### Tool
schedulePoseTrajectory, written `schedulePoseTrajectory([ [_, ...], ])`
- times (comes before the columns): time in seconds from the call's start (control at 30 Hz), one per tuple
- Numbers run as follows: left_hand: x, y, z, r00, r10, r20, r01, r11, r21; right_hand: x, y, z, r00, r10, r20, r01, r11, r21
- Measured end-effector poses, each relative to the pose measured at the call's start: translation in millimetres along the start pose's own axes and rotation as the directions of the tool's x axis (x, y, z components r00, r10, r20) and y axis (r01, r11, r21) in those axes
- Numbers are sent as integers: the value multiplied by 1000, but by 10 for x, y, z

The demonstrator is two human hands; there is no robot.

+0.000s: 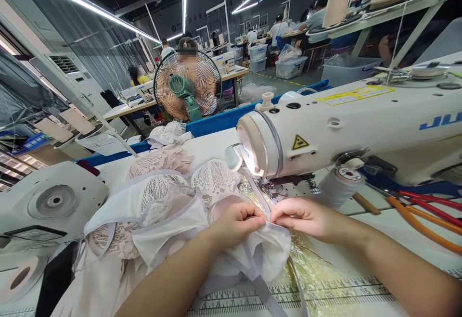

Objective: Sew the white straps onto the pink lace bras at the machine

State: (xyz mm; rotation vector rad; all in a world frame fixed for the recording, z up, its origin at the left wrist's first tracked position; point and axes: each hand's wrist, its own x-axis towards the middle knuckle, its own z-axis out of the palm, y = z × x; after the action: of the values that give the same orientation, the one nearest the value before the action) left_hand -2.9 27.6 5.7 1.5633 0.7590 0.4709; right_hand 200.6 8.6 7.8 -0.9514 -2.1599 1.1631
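Both hands are on the same bra here, which sits near the middle of the table, a bit in from the ruler that runs along the near edge. The left hand has thumb and forefinger pinched on the bra's edge, other fingers curled in loosely. The right hand does the same from the other side, thumb against forefinger, tips almost meeting the left's. So neither is wide open or balled up, just two small pinches. My guess is that's to keep a short stretch of edge flat and lined up, since fabric this soft would flop otherwise.

The pinch is just on the near side of the machine's foot, probably so the edge stays close to the needle and under the lamp. A strap hangs down toward the near edge, across the ruler.

The pile of lace bras spreads from the table's left part toward the far edge, likely within easy reach of the left hand. The thread cone and orange pliers-like tool are over on the right, seemingly parked clear of the fabric.
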Motion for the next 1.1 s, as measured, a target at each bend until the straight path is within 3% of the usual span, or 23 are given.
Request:
schedulePoseTrajectory([
  [0.3, -2, 22, 24, 996, -95, -3, 92, 978, -189, -7, -64, 3, 997, 82, -5, -82, 996, -25],
  [0.77, -1, 57, 50, 978, -207, -19, 196, 948, -253, -30, -49, 1, 992, 128, -4, -128, 991, -36],
  [1.1, 4, 37, 40, 982, -188, 7, 185, 955, -230, -23, -80, -29, 994, 111, 18, -110, 993, -39],
])
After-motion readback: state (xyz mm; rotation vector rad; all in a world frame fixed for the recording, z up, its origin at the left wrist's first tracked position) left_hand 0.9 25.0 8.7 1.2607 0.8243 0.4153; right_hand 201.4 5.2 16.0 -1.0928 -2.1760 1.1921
